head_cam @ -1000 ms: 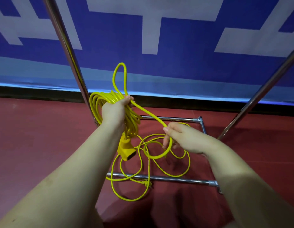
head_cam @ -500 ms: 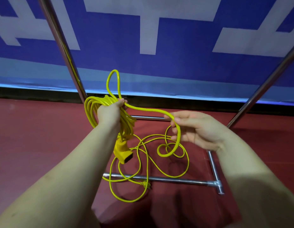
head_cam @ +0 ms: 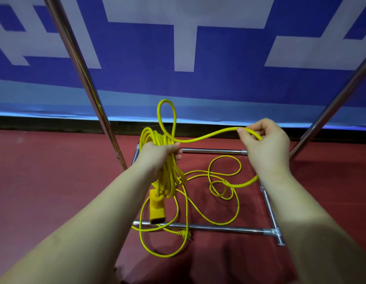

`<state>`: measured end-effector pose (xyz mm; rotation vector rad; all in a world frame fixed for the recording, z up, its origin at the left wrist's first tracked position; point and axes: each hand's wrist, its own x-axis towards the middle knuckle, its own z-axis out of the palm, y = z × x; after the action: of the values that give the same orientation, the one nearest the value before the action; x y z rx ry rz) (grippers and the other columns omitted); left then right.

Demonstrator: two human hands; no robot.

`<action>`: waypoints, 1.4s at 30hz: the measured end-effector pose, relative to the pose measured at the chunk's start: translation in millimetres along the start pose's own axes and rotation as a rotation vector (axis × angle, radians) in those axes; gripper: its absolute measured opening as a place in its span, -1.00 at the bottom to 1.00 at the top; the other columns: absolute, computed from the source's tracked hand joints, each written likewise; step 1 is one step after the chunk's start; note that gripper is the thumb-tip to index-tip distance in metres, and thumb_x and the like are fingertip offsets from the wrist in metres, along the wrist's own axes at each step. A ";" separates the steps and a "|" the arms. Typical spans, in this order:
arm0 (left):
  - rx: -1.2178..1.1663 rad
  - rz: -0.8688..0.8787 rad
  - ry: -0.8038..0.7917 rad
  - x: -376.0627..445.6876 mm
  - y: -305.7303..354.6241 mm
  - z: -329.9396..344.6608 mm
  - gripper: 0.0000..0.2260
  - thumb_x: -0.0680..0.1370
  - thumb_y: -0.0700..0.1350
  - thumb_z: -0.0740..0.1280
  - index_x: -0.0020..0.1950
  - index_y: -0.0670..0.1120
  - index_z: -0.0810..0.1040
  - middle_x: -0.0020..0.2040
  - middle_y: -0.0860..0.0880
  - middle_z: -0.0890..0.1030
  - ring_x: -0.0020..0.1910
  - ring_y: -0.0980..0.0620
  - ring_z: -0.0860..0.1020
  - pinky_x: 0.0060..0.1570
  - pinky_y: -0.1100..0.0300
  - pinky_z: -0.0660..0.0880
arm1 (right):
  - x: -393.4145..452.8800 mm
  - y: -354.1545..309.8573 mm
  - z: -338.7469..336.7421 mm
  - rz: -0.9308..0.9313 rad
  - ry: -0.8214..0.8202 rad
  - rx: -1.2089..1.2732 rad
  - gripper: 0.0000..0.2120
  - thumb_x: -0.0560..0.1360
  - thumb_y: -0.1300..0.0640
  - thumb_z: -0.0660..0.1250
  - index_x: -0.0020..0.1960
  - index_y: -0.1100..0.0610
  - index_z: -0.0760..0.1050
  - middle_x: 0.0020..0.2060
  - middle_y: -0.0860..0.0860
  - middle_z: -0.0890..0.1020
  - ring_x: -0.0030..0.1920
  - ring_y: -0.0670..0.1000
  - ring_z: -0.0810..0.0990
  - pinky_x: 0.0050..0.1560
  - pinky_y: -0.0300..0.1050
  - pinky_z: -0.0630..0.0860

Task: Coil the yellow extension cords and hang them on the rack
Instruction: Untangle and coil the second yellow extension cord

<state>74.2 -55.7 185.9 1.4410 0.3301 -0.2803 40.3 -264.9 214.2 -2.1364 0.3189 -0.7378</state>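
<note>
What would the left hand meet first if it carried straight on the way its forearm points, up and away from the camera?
Probably the blue banner. The left hand points past the rack's far bar, but depth is unclear.

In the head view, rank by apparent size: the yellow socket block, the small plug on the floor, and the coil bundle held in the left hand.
1. Coil bundle, gripped by the left hand: largest.
2. Yellow socket block, hanging below it.
3. Plug on the floor: smallest, though it lies farther from the camera.
</note>
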 end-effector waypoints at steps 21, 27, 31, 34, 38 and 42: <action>0.196 -0.018 -0.267 -17.4 1.7 8.0 -0.86 0.51 -0.34 0.31 -0.23 -0.23 0.59 -0.41 -0.08 0.62 -0.45 0.07 0.58 -0.37 0.21 0.58 | -28.2 -16.2 17.2 0.201 -1.002 0.155 -0.93 0.47 0.14 0.39 -0.07 0.08 0.51 -0.43 -0.09 0.56 -0.47 -0.10 0.47 -0.31 -0.19 0.44; 0.231 -0.043 -0.390 -18.8 3.1 8.2 -0.92 0.50 -0.26 0.38 -0.19 -0.22 0.55 -0.40 -0.06 0.61 -0.44 0.07 0.57 -0.39 0.21 0.56 | -14.2 -13.1 19.2 0.069 -0.525 0.226 -0.82 0.50 0.21 0.33 -0.21 -0.02 0.46 -0.38 -0.06 0.49 -0.46 -0.25 0.42 -0.34 -0.34 0.35; 0.505 -0.034 -0.597 -25.2 2.5 5.2 -0.91 0.49 -0.22 0.40 -0.18 -0.21 0.55 -0.35 -0.06 0.62 -0.40 0.03 0.56 -0.33 0.18 0.56 | -4.1 0.6 13.8 0.077 -0.289 0.123 -0.84 0.50 0.02 0.33 -0.23 0.02 0.46 -0.46 -0.11 0.43 -0.43 -0.11 0.39 -0.32 -0.16 0.31; 0.661 -0.051 -0.805 -34.2 7.3 2.6 -0.89 0.51 -0.23 0.38 -0.23 -0.17 0.58 -0.37 -0.01 0.62 -0.40 0.08 0.57 -0.34 0.21 0.55 | -1.9 8.0 11.2 -0.006 -0.320 -0.184 -0.79 0.48 -0.10 0.32 -0.20 0.01 0.44 -0.41 -0.11 0.42 -0.29 -0.01 0.43 -0.24 -0.11 0.33; 0.684 -0.058 -0.981 -41.1 12.3 1.5 -0.87 0.51 -0.27 0.36 -0.24 -0.13 0.57 -0.35 0.01 0.61 -0.41 0.08 0.55 -0.35 0.26 0.52 | -9.1 6.4 21.1 -0.035 -0.564 -0.121 -0.78 0.48 -0.04 0.35 -0.28 0.01 0.44 -0.46 -0.09 0.48 -0.43 -0.14 0.41 -0.33 -0.16 0.32; 0.645 -0.026 -1.029 -41.8 13.5 1.5 -0.86 0.52 -0.31 0.32 -0.22 -0.15 0.56 -0.38 0.04 0.60 -0.44 0.12 0.55 -0.33 0.27 0.53 | -10.7 0.0 18.9 0.089 -0.804 0.117 -0.75 0.55 -0.01 0.25 -0.25 0.08 0.50 -0.36 -0.03 0.54 -0.37 -0.11 0.42 -0.26 -0.16 0.34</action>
<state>40.8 -56.1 214.5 1.7018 -0.6378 -1.1640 43.2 -248.0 200.9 -2.1018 -0.0636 0.1792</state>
